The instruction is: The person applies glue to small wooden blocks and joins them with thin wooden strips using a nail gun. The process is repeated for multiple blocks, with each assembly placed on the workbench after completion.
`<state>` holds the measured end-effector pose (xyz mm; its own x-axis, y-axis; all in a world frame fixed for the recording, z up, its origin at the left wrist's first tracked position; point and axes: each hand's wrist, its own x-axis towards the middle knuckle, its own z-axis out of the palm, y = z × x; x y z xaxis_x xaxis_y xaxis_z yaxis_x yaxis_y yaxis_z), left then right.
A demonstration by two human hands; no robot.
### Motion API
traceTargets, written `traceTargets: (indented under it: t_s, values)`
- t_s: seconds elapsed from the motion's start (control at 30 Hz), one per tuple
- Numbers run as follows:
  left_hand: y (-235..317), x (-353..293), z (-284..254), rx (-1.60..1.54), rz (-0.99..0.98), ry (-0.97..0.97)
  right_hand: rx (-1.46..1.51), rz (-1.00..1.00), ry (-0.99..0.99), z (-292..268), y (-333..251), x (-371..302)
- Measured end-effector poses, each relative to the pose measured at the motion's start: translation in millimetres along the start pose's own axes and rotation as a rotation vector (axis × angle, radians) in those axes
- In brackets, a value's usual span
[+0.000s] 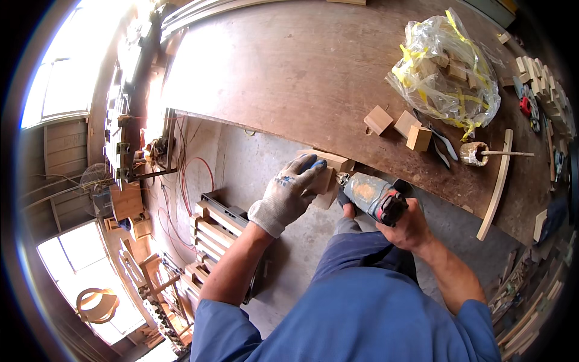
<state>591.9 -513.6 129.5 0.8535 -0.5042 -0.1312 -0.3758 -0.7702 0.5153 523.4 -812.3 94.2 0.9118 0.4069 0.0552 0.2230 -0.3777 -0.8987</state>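
My left hand [288, 188], in a whitish knit glove with bluish-grey fingertips, grips a pale wooden piece [335, 161] at the table's near edge. Its fingers lie over the top and side of the wood, and the thumb is largely hidden. My bare right hand [409, 224] is closed around the rear of a power tool [365, 192] with a worn grey body, a red band and a black end. The tool's metal front end points left and meets or nearly meets the wood; the exact contact is too small to tell.
On the brown table [289, 72] lie small wooden blocks [379, 119], pliers [445, 145], a glue-crusted pot [474, 154] with a stick, a curved wooden strip [498, 184] and a clear plastic bag [446, 72] holding blocks. Slatted wood [217, 223] stands at left, near a red hose [202, 160].
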Motion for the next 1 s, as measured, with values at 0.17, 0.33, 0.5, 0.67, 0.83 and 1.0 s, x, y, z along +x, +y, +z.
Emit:
traceTargets:
  t_s: [0.17, 0.33, 0.5, 0.67, 0.83, 1.0]
  values:
    - [-2.4, -1.3, 1.9, -0.002, -0.002, -0.002, -0.049, -0.023, -0.003, -1.8, -3.1, 1.4]
    - [-2.2, -0.9, 2.2, 0.0, -0.011, -0.012, -0.018, 0.013, -0.013, -0.3, -2.1, 1.4]
    - [-2.8, -1.8, 2.8, -0.01, -0.013, -0.005, -0.005, 0.013, -0.012, 1.5, 0.6, 0.8]
    - [-2.7, -1.9, 3.0, -0.01, -0.006, 0.002, -0.005, 0.002, -0.008, 1.9, 0.6, 1.3]
    - [-1.2, -1.4, 2.4, -0.011, -0.02, -0.005, -0.001, 0.014, -0.018, 0.4, -1.0, 1.8]
    - [-3.8, -3.0, 4.1, -0.027, -0.054, -0.037, 0.006, 0.007, -0.005, -0.6, -3.7, 3.9]
